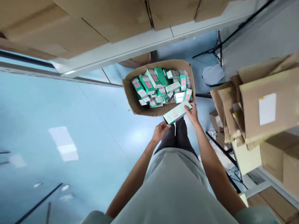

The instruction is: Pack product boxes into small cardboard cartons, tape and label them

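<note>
Between both hands, a flat green-and-white carton (177, 112) is held by its two ends: left hand (159, 131) pinches the near end, right hand (192, 113) closes on the far end, keeping it level, likely for a steady hold. Just beyond the grip, an open cardboard box (130, 96) on the blue floor (70, 124) holds a loose jumble of similar green cartons (151, 82). Right of the grip, stacked flattened cardboard (261, 102) leans on shelving.

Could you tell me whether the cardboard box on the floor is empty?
No, the cardboard box holds a jumble of small green and white packages, above which both hands hold a flat green carton.
</note>
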Demonstrator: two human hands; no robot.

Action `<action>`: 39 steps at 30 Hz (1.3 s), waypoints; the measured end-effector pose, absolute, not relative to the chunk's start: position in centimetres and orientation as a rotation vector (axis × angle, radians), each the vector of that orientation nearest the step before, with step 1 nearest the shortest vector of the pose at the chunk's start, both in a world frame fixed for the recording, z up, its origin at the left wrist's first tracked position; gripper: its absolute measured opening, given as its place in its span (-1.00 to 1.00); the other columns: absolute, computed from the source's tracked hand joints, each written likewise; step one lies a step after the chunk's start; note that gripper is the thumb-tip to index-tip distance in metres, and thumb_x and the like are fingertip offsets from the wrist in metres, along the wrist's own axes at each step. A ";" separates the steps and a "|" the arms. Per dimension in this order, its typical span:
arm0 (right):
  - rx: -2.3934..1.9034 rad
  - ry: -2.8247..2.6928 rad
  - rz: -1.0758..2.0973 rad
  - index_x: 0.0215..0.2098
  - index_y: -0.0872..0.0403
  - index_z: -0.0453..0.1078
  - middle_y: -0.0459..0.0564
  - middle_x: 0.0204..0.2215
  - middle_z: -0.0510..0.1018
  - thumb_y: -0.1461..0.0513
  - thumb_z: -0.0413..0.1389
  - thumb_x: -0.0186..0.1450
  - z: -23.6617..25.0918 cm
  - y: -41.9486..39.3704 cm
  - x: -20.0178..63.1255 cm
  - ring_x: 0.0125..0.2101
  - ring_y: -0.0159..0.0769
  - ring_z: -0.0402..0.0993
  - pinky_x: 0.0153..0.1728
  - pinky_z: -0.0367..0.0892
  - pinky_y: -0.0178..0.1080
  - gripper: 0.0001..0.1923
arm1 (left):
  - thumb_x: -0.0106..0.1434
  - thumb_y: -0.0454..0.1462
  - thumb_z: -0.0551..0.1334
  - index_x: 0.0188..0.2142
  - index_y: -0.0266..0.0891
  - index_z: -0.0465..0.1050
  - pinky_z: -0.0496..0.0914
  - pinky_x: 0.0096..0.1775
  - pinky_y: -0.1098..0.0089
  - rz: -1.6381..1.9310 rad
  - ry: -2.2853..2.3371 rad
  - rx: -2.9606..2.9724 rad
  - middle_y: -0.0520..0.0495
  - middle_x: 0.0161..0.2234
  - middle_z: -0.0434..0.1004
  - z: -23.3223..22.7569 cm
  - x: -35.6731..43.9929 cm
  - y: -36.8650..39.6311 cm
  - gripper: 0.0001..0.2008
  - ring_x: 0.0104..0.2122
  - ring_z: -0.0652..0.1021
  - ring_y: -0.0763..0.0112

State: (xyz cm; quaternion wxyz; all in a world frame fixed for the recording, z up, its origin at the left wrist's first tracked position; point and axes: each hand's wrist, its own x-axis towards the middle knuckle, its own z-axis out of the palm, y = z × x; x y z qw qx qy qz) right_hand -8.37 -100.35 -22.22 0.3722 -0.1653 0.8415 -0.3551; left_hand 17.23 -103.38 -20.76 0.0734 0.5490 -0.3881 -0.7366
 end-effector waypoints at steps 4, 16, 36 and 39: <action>0.238 2.025 -1.208 -0.07 -0.11 0.28 -0.11 -0.04 0.62 -0.13 0.29 0.26 -14.4 -92.3 -4.6 -0.03 -0.23 0.56 0.01 0.54 -0.19 -0.53 | 0.15 0.26 0.53 -0.03 -0.17 0.75 0.58 -0.04 0.09 -1.929 -1.659 1.508 -0.12 -0.22 0.66 -13.0 18.2 -104.8 -0.36 -0.28 0.64 0.17; 1.195 1.352 -1.964 -0.16 -0.08 0.39 -0.12 -0.32 0.65 -0.06 0.43 0.25 1.7 -69.6 5.1 -0.29 -0.22 0.62 -0.27 0.64 -0.19 -0.59 | 0.13 0.19 0.60 -0.08 -0.10 0.52 0.52 0.25 0.06 -2.564 -2.101 0.385 -0.25 0.20 0.63 5.4 5.2 -94.9 -0.41 0.23 0.63 0.01; 1.485 1.630 -2.488 0.22 -0.11 0.42 -0.03 0.03 0.71 0.00 0.66 -0.05 7.0 -31.0 23.4 -0.04 -0.09 0.70 -0.03 0.68 -0.09 -0.06 | 0.35 0.18 0.39 -0.11 -0.13 0.66 0.50 0.10 0.21 -2.456 -2.727 -1.005 -0.17 -0.01 0.73 12.5 1.7 -39.8 -0.54 0.01 0.64 0.11; 1.682 1.880 -2.361 0.06 -0.07 0.47 -0.03 -0.02 0.71 0.05 0.65 -0.09 6.9 -28.6 24.4 0.01 -0.06 0.64 0.03 0.63 -0.10 -0.19 | 0.44 0.24 0.30 -0.09 -0.13 0.70 0.46 0.25 0.18 -2.407 -2.754 -1.210 -0.20 0.08 0.74 13.3 1.7 -34.1 -0.48 0.15 0.63 0.06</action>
